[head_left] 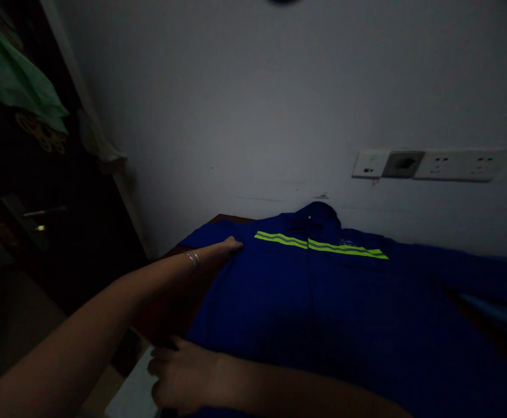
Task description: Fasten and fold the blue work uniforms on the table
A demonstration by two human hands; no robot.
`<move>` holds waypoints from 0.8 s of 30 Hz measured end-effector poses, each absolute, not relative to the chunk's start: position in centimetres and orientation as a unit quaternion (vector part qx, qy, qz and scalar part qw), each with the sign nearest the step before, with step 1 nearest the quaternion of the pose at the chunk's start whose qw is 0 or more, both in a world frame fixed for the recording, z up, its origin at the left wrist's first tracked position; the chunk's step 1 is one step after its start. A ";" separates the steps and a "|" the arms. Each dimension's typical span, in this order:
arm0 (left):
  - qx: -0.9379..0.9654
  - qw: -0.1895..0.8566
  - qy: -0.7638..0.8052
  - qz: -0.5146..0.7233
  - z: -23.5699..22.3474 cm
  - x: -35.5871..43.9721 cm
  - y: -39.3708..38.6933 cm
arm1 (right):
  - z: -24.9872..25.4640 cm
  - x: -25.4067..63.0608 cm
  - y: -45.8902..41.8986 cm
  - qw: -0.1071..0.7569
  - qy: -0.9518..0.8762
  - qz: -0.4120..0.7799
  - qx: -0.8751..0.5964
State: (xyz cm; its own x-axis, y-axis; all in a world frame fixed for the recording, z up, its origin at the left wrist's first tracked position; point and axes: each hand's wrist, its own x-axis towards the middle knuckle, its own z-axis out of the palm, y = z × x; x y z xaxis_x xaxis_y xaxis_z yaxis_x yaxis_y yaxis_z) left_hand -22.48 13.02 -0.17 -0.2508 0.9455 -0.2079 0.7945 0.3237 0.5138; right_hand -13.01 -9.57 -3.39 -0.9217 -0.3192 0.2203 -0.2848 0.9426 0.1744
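A blue work jacket (323, 302) with yellow-green reflective stripes (318, 244) lies flat, front up, its collar toward the wall. My left hand (230, 246), a bracelet on its wrist, reaches out to the jacket's left shoulder with the fingers pressed together on the cloth. My right hand (182, 377) crosses in from the right and sits at the jacket's near left hem, its fingers curled around the edge of the fabric. The light is dim, so the fingertips are hard to make out.
The jacket rests on a brown table (229, 219) pushed against a white wall. A strip of wall sockets (431, 165) sits above the jacket. On the left are a dark door with a handle (39, 213) and a hanging green cloth (18, 75).
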 end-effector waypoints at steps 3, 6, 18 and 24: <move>0.562 0.214 0.790 0.115 -0.3 -22.3 13.4 | -2.8 -12.9 -9.4 0.154 -0.977 -0.043 0.140; 0.568 0.184 0.800 0.066 -0.5 -22.4 13.9 | -3.1 -12.4 -9.5 0.189 -0.974 -0.049 0.116; 0.646 0.018 0.762 -0.040 0.8 -18.6 15.6 | -0.3 -3.7 -6.3 0.241 -0.967 -0.055 0.062; 0.724 0.032 0.686 -0.067 1.4 -13.9 17.2 | -0.3 9.3 2.1 0.254 -0.932 0.025 -0.257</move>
